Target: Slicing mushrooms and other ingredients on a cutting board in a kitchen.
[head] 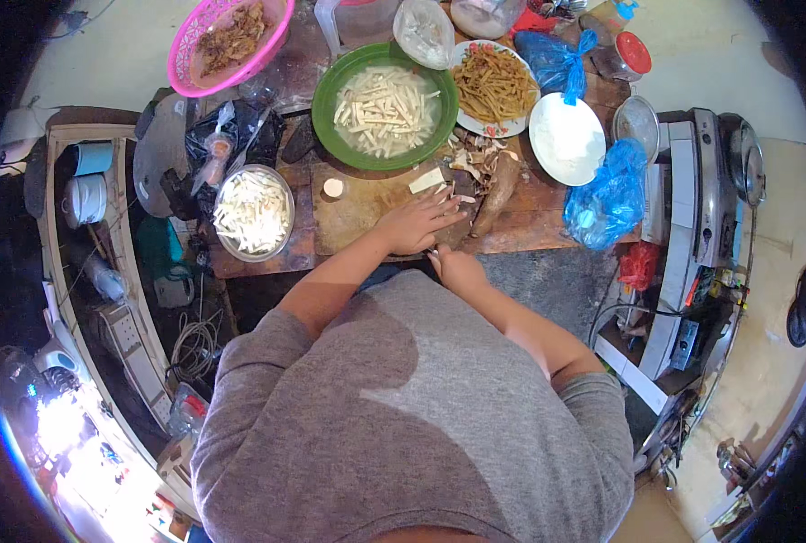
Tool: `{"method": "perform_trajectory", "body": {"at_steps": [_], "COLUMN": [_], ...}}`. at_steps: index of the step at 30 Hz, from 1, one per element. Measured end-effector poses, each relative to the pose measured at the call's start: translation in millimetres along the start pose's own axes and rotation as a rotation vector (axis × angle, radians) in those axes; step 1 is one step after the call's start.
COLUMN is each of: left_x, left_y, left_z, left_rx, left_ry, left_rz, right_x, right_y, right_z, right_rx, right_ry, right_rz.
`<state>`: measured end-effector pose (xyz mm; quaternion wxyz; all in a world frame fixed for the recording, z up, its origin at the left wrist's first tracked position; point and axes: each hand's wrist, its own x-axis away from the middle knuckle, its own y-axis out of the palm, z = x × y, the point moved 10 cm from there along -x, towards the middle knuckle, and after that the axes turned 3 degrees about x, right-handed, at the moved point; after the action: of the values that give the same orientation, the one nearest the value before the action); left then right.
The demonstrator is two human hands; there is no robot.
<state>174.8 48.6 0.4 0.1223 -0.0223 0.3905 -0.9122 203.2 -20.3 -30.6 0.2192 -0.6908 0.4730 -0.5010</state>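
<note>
My left hand (418, 220) lies palm down with spread fingers on the wooden cutting board (349, 220), over pale root pieces that it partly hides. Close to it, at the board's near edge, my right hand (458, 268) is closed around the handle of what looks like a knife; the blade is hidden. A pale cut slab (426, 180) lies just beyond my left fingers, and a round slice (333, 188) sits farther left. Right of the hands are an unpeeled brown root (496, 197) and peelings (474, 159). Behind the board, a green basin (321, 129) holds pale sticks in liquid.
A bowl of white sticks (252, 214) stands left. Behind are a pink basket (179, 61) with brown food and a floral plate (494, 131) of yellowish sticks. A white plate (567, 139) and a blue plastic bag (606, 197) lie right, near a stove (708, 190).
</note>
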Motion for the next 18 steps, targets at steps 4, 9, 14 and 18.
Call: {"method": "perform_trajectory", "body": {"at_steps": [4,9,14,18], "left_x": [3,0,23,74], "left_y": [3,-10,-46,-67], "left_z": [4,10,16,-1], "left_rx": [-0.037,-0.084,-0.054,-0.119], "left_ry": [0.015,0.029,-0.031,-0.463], "left_rz": [0.002,0.064,0.359,0.576], "right_x": [5,1,2,4], "right_y": [6,6,-2,-1], "right_z": [0,4,2,4], "right_rx": [-0.019,-0.093,-0.198,-0.185], "right_ry": [0.034,0.055,0.036,0.106], "right_rz": [0.005,0.034,0.043,0.014]}}
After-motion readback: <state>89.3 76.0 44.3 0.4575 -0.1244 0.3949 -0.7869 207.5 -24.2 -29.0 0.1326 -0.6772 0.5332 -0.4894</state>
